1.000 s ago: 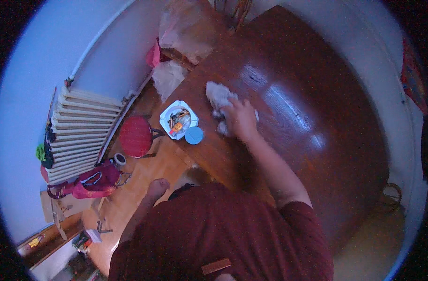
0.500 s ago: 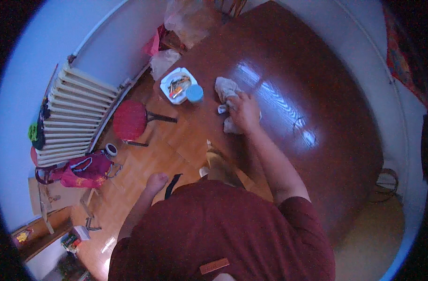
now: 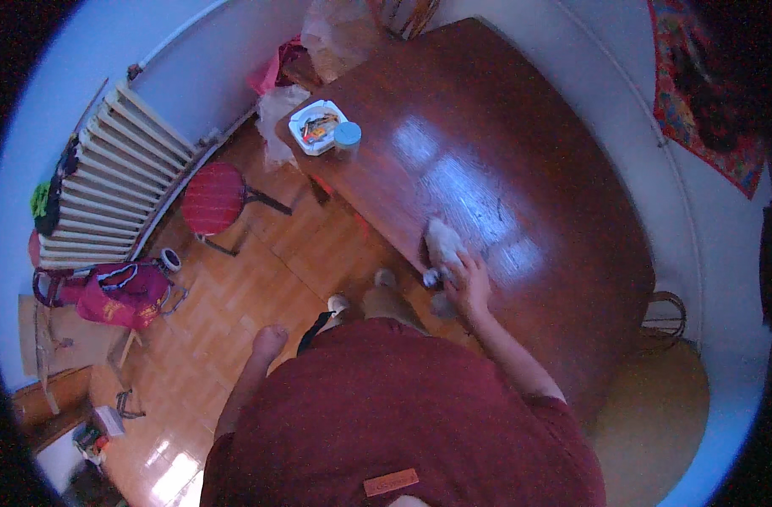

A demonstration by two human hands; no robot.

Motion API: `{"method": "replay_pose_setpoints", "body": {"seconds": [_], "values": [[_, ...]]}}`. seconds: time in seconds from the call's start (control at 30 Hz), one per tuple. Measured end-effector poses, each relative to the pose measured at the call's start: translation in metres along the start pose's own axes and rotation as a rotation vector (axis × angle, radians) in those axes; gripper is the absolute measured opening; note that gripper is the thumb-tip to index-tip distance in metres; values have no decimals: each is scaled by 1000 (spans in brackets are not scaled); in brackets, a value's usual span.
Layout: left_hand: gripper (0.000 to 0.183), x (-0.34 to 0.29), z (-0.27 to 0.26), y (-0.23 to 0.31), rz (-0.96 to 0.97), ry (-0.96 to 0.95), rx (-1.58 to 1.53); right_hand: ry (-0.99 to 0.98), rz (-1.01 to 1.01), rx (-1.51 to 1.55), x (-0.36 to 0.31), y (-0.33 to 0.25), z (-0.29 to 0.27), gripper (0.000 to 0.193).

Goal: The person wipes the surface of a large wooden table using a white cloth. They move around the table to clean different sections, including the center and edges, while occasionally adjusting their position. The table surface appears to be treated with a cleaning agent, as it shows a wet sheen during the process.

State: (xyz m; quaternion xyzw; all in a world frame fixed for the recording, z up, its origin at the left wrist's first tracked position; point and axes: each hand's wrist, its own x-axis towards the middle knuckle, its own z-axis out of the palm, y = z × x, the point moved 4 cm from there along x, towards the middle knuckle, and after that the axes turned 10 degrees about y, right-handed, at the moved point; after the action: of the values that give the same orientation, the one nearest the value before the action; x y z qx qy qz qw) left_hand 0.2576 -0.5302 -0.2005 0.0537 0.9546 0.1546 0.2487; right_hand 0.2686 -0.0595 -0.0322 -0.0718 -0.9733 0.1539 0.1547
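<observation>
My right hand presses a pale, crumpled cloth onto the dark reddish-brown tabletop, close to the table's left edge. Part of the cloth bunches past my fingers at that edge. My left hand hangs low over the floor at my side, its fingers curled into a fist with nothing seen in it. Toward the table's far left corner sits a white square ashtray full of small, mixed bits. Right against it stands a small jar with a light blue lid.
A red round stool stands on the wooden floor left of the table, before a white radiator. A magenta bag lies farther left. Plastic bags crowd the table's far left corner. Walls run behind and right of the table.
My right hand has drawn the cloth nearer to me, along the table's left edge. The whole view has shifted slightly. My left hand stays low at my side.
</observation>
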Motion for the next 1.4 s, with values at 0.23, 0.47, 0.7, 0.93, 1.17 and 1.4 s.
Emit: {"method": "replay_pose_setpoints", "body": {"seconds": [0.23,0.47,0.7,0.93,1.17,1.4], "values": [[21,-26,-7,19,151,-10,-107,-6,-138,100,123,-60,47,33],[20,-27,16,71,12,41,-232,-7,-130,155,-36,21,-22,32],[22,-47,32,127,194,101,-467,-77,-162,170,-11,20,-24,36],[27,-78,35,132,50,-4,-209,-33,-211,241,46,-2,9,31],[25,-82,49,151,23,54,-198,-143,-130,199,-102,95,-72,31],[25,-75,29,185,15,-43,-93,-46,-142,204,-18,56,-39,31]]}}
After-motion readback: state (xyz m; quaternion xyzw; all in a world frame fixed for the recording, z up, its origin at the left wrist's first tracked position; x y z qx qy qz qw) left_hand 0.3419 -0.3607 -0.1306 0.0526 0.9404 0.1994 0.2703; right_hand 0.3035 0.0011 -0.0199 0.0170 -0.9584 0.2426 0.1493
